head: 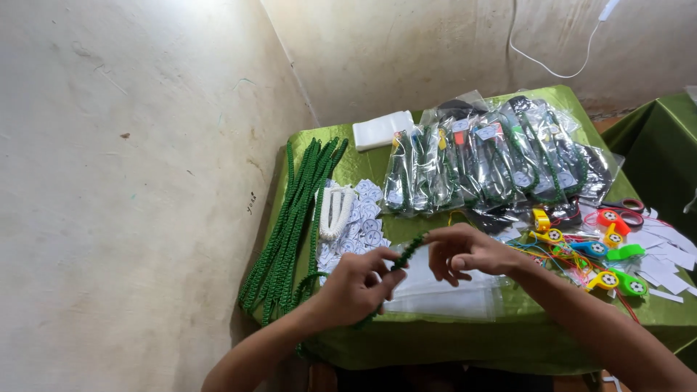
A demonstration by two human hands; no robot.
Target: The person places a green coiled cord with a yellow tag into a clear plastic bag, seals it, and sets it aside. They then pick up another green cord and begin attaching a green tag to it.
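Both hands (406, 272) pinch green cord (404, 253); bags (494, 156) seemingly packed.

bagged cords (494, 156), whistles (602, 250), round stickers (363, 218)

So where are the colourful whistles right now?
The whistles lie in a loose heap on the right side of the green table, just beyond the right hand and in front of the row of clear packets.

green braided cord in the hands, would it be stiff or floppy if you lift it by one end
Probably floppy: the green braided cord bends between the left hand and the right hand, and the rest droops off the table edge. Likely light, since fingers alone pinch it. Its knotted surface should grip, not slip.
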